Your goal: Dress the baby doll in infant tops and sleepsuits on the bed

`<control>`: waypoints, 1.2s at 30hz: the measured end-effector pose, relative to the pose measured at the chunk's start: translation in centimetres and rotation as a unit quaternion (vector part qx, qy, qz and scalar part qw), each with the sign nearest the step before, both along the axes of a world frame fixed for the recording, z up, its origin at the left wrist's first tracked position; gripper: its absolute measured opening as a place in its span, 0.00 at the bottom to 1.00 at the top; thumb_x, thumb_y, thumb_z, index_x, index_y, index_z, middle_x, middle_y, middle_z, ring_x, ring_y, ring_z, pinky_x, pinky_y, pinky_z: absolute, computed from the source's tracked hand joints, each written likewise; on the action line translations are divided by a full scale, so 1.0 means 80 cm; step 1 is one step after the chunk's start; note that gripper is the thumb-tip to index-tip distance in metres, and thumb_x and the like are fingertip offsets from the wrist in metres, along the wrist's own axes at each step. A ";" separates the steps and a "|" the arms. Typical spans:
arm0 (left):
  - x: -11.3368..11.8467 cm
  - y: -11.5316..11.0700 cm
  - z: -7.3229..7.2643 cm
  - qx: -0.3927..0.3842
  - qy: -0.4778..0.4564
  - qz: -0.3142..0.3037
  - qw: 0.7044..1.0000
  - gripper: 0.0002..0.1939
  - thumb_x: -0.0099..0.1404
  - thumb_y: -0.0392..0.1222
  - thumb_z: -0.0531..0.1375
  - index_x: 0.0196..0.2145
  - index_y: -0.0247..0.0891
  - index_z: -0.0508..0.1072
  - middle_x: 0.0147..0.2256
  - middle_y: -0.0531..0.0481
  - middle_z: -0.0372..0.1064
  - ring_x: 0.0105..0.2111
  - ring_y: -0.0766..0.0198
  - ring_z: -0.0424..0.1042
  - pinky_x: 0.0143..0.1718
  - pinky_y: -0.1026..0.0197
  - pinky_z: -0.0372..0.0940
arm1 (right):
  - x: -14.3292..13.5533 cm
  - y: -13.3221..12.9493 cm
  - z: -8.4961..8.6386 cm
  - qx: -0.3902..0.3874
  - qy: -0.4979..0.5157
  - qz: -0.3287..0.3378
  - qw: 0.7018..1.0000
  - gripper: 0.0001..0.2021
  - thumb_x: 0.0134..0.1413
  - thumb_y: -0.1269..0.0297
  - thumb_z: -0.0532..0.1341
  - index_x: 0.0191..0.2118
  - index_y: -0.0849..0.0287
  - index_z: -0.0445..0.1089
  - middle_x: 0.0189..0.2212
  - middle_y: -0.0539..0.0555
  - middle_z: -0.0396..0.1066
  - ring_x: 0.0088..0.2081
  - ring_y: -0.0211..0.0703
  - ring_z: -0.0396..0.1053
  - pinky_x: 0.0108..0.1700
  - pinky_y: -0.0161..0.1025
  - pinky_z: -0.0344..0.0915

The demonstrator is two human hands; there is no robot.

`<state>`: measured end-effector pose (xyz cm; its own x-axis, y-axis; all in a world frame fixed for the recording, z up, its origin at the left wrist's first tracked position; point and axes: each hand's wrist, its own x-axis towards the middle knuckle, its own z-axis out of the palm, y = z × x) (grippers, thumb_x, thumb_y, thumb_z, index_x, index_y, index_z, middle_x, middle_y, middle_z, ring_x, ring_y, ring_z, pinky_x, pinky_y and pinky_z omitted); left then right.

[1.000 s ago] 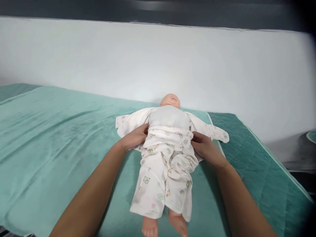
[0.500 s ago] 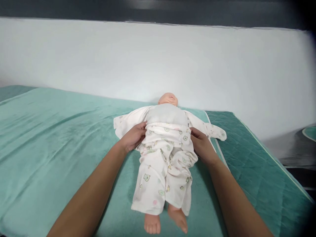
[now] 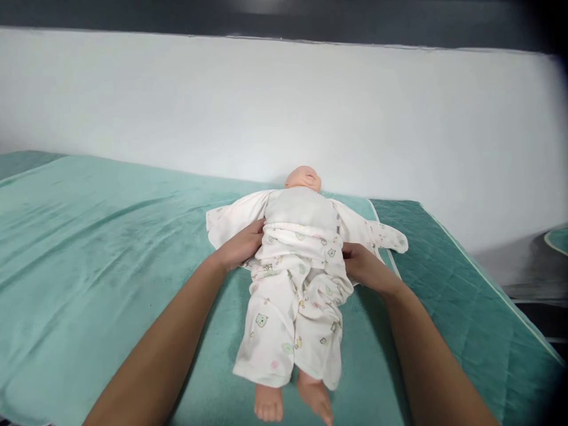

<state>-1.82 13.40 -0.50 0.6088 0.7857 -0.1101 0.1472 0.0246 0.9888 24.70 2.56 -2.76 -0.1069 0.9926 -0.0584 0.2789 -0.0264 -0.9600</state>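
Observation:
A baby doll (image 3: 303, 178) lies on its back, bare feet towards me. White printed baby trousers (image 3: 270, 322) cover its legs, their waistband pulled up over the lower belly. It also wears a white printed jacket (image 3: 242, 213), open at the front with sleeves spread, and a plain pale-grey area shows on its chest. My left hand (image 3: 242, 244) is closed on the trousers' waist at the left side, fingertips partly hidden. At the opposite side, lower down, my right hand (image 3: 366, 266) has its fingers curled in at the trousers' edge; their tips are hidden by the cloth.
Under the doll is a light green sheet (image 3: 124, 248) with some wrinkles. A darker green quilted mat (image 3: 448, 284) with a pale border lies on the right. Behind the doll's head rises a white wall (image 3: 266, 106) with a dark band along the top.
My right hand has slid down along the side of the trousers, towards me. The trouser legs and feet have shifted slightly left. My left hand stays at the waist.

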 end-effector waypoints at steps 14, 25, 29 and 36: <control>-0.001 0.003 -0.007 -0.026 0.013 0.023 0.999 0.27 0.56 0.43 0.63 0.54 0.39 0.68 0.48 0.44 0.73 0.46 0.54 0.72 0.45 0.56 0.68 | -0.007 0.019 -0.007 0.012 -0.150 -0.121 0.981 0.19 0.46 0.59 0.60 0.42 0.62 0.79 0.39 0.54 0.79 0.43 0.55 0.73 0.43 0.41 0.66; -0.006 -0.001 0.001 -0.021 -0.045 -0.055 0.997 0.38 0.45 0.30 0.66 0.56 0.36 0.68 0.49 0.40 0.74 0.50 0.49 0.71 0.50 0.51 0.67 | -0.016 0.003 0.004 0.043 0.005 -0.124 0.991 0.18 0.47 0.58 0.64 0.42 0.62 0.78 0.34 0.55 0.79 0.41 0.54 0.73 0.43 0.44 0.68; -0.006 -0.001 -0.001 0.003 -0.046 -0.040 0.998 0.31 0.49 0.35 0.66 0.53 0.37 0.72 0.47 0.41 0.76 0.51 0.47 0.71 0.52 0.50 0.66 | -0.016 -0.001 0.005 0.005 0.049 -0.105 0.993 0.18 0.45 0.59 0.65 0.43 0.62 0.78 0.33 0.55 0.79 0.39 0.53 0.74 0.40 0.42 0.69; -0.009 -0.003 0.003 0.070 -0.004 -0.038 0.997 0.26 0.54 0.37 0.65 0.52 0.39 0.74 0.51 0.44 0.74 0.57 0.47 0.65 0.59 0.51 0.60 | -0.007 -0.007 0.003 -0.041 0.067 -0.051 0.996 0.18 0.42 0.64 0.66 0.43 0.59 0.78 0.31 0.52 0.78 0.32 0.46 0.74 0.33 0.38 0.68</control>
